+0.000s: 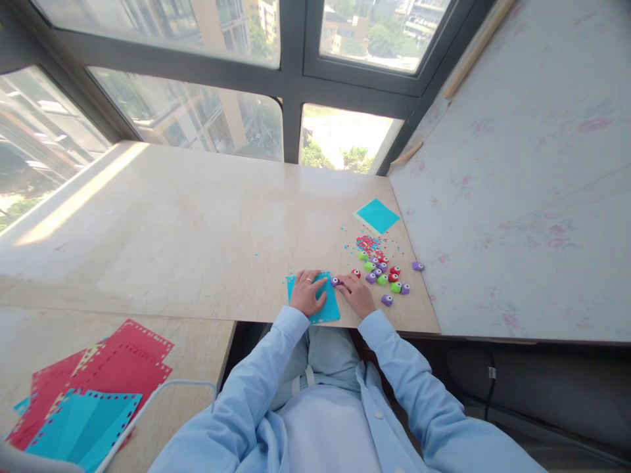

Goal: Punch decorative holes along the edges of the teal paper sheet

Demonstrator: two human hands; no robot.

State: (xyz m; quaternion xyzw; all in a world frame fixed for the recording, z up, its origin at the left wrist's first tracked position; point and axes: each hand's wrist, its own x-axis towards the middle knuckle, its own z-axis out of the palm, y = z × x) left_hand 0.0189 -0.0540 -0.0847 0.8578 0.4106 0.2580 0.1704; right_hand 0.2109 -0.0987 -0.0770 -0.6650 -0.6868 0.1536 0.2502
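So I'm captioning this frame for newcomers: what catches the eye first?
Both hands, left hand pressing a turquoise paper sheet and right hand on a small purple punch. Right of them lie scattered colourful small punches; punched red and turquoise sheets lie bottom left.

Both arms in light blue sleeves reach forward from the near edge, forearms converging toward the middle. The left hand [307,293] lies flat, palm down, fingers spread and pointing far, a ring on one finger. The right hand [355,293] sits just beside it, fingers curled inward toward the left.
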